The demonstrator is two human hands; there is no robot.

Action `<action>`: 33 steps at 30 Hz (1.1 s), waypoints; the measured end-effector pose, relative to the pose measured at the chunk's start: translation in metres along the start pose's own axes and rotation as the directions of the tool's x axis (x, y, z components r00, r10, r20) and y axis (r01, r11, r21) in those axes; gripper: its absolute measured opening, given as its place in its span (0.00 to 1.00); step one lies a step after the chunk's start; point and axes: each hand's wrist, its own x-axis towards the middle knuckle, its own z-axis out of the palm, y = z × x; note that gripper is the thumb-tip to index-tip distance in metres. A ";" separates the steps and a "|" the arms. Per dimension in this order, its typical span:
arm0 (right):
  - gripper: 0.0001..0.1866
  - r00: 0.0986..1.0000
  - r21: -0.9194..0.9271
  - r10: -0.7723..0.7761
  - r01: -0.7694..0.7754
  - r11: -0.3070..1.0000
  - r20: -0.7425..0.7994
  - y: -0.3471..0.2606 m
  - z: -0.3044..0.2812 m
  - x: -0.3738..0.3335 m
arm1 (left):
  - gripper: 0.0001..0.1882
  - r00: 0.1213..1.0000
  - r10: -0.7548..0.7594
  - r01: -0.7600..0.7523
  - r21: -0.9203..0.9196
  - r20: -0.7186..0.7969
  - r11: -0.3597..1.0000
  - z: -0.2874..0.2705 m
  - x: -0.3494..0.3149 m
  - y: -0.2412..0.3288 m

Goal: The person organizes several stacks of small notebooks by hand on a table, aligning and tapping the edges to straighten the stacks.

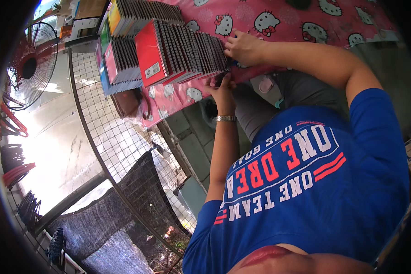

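Note:
A long row of spiral-bound notebooks [187,50] lies packed together on the table, with a red cover showing at its far left end. Both of my hands are at the row's right end. My left hand [222,93] grips the lower corner of the end notebooks, thumb raised and fingers partly hidden behind them. At the upper corner, the curled fingers of my right hand [245,48] close on the same end. How many notebooks are between my hands cannot be made out.
The table has a pink cartoon-cat cover [287,23]. More spiral notebooks, a yellow-covered row [141,18] and a pink-covered row [123,61], stand beyond and left of the red one. A brown bag [129,102] sits by a wire-mesh panel [93,91]. A fan [29,68] stands far left.

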 end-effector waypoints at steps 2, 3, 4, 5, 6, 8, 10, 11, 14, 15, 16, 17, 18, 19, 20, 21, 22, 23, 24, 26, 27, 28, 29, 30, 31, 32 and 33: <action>0.08 0.998 -0.003 -0.025 0.025 1.000 0.056 -0.008 -0.003 0.006 | 0.38 0.999 0.021 -0.018 0.091 -0.034 0.996 0.003 0.001 -0.003; 0.08 0.998 -0.003 -0.025 0.025 1.000 0.053 -0.010 -0.005 0.010 | 0.38 0.999 0.024 -0.021 0.093 -0.034 0.995 0.004 0.001 -0.003; 0.09 0.953 0.029 0.033 -0.044 0.999 0.303 -0.012 -0.014 0.015 | 0.39 0.999 0.014 -0.009 0.108 -0.042 0.994 0.003 0.003 -0.005; 0.10 0.842 0.042 0.077 -0.118 0.992 0.534 -0.013 -0.019 0.019 | 0.41 0.999 0.004 0.002 0.123 -0.051 0.992 0.001 0.005 -0.005; 0.10 0.843 0.043 0.076 -0.116 0.992 0.532 -0.012 -0.019 0.020 | 0.41 0.999 0.007 -0.001 0.123 -0.053 0.992 -0.002 0.006 -0.005; 0.10 0.867 0.020 0.138 -0.168 0.986 0.479 -0.007 -0.014 0.011 | 0.43 0.998 -0.016 0.020 0.079 -0.058 0.997 -0.003 0.007 -0.007; 0.10 0.933 0.020 0.117 -0.132 0.991 0.339 0.001 -0.007 0.001 | 0.43 0.998 -0.015 0.018 0.071 -0.053 0.997 -0.003 0.008 -0.008; 0.10 0.977 0.016 0.090 -0.094 0.995 0.191 0.003 -0.001 -0.003 | 0.43 0.999 -0.013 0.017 0.065 -0.050 0.998 -0.002 0.007 -0.009; 0.07 0.994 -0.067 -0.040 0.033 0.997 -0.105 -0.004 0.013 -0.003 | 0.42 0.999 0.017 -0.009 0.153 -0.046 0.988 0.002 0.007 -0.012; 0.07 0.994 -0.067 -0.038 0.031 0.997 -0.105 -0.004 0.016 -0.003 | 0.42 0.999 0.016 -0.009 0.154 -0.045 0.988 0.004 0.008 -0.013; 0.07 0.994 -0.003 0.025 -0.025 1.000 0.106 -0.008 0.014 0.003 | 0.43 0.997 0.034 -0.021 0.193 -0.064 0.981 0.003 0.012 -0.015; 0.07 0.946 0.048 0.073 -0.093 0.995 0.317 -0.012 0.011 0.006 | 0.43 0.995 0.052 -0.031 0.232 -0.082 0.972 0.000 0.015 -0.017; 0.07 0.947 0.051 0.068 -0.089 0.995 0.315 -0.013 0.008 0.007 | 0.43 0.995 0.054 -0.033 0.232 -0.087 0.972 -0.005 0.016 -0.019; 0.07 0.921 0.054 0.079 -0.108 0.993 0.381 -0.012 0.003 0.006 | 0.44 0.995 0.049 -0.030 0.207 -0.089 0.978 -0.005 0.017 -0.019; 0.07 0.891 0.056 0.089 -0.127 0.990 0.444 -0.011 -0.001 0.006 | 0.44 0.995 0.045 -0.027 0.181 -0.093 0.983 -0.006 0.018 -0.020; 0.07 0.892 0.055 0.087 -0.125 0.991 0.444 -0.010 0.001 0.005 | 0.44 0.995 0.046 -0.029 0.179 -0.094 0.983 -0.007 0.019 -0.021; 0.07 0.918 0.052 0.117 -0.148 0.988 0.380 -0.005 0.004 -0.002 | 0.44 0.993 0.057 -0.040 0.163 -0.101 0.986 -0.005 0.018 -0.022; 0.07 0.938 0.050 0.147 -0.171 0.984 0.313 -0.001 0.008 -0.008 | 0.45 0.992 0.068 -0.051 0.148 -0.109 0.988 -0.002 0.017 -0.023; 0.07 0.937 0.044 0.152 -0.174 0.984 0.316 0.000 0.013 -0.010 | 0.45 0.993 0.065 -0.049 0.145 -0.103 0.988 0.001 0.017 -0.024; 0.06 0.995 -0.104 -0.014 0.003 0.995 -0.100 -0.002 0.019 -0.010 | 0.44 0.985 0.118 -0.088 0.224 -0.124 0.971 0.004 0.017 -0.026; 0.06 0.995 -0.106 -0.016 0.005 0.994 -0.098 -0.003 0.022 -0.009 | 0.44 0.985 0.118 -0.088 0.221 -0.124 0.971 0.007 0.017 -0.027; 0.06 0.998 -0.068 0.027 -0.023 0.997 0.056 -0.008 0.021 -0.005 | 0.43 0.978 0.150 -0.104 0.288 -0.142 0.952 0.007 0.018 -0.028; 0.07 0.976 -0.035 0.064 -0.058 0.998 0.210 -0.012 0.019 0.000 | 0.43 0.971 0.182 -0.116 0.355 -0.158 0.928 0.008 0.019 -0.029; 0.07 0.976 -0.036 0.061 -0.055 0.998 0.211 -0.013 0.017 0.002 | 0.43 0.970 0.183 -0.117 0.352 -0.160 0.929 0.008 0.020 -0.030; 0.07 0.917 0.005 0.108 -0.119 0.993 0.385 -0.014 0.008 0.006 | 0.44 0.964 0.206 -0.136 0.357 -0.166 0.924 0.005 0.022 -0.033; 0.08 0.825 0.032 0.141 -0.189 0.981 0.547 -0.016 0.002 0.010 | 0.44 0.958 0.230 -0.155 0.362 -0.172 0.919 0.003 0.024 -0.035; 0.08 0.826 0.031 0.135 -0.181 0.983 0.548 -0.017 0.001 0.012 | 0.44 0.957 0.231 -0.156 0.357 -0.177 0.921 0.001 0.026 -0.037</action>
